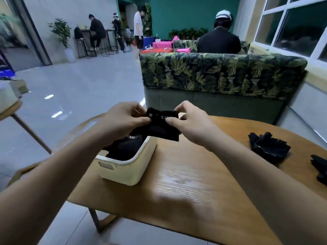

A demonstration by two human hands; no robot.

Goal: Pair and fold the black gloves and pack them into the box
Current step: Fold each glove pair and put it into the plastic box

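Observation:
A folded pair of black gloves [162, 127] with white "5.11" lettering hangs just above the far corner of the cream box [123, 171]. My left hand [122, 119] pinches its left edge and my right hand [190, 124] pinches its right edge. Inside the box lie more folded black gloves [123, 147], partly hidden behind my left forearm. Loose black gloves [269, 147] lie on the right side of the wooden table [185, 188], and another black glove [320, 168] lies at the right frame edge.
The box stands near the table's left edge. A leaf-patterned sofa [223, 73] stands just beyond the table, with a seated person [219, 38] behind it. Further people sit and stand at the back left. A small round side table [10, 106] is at the far left.

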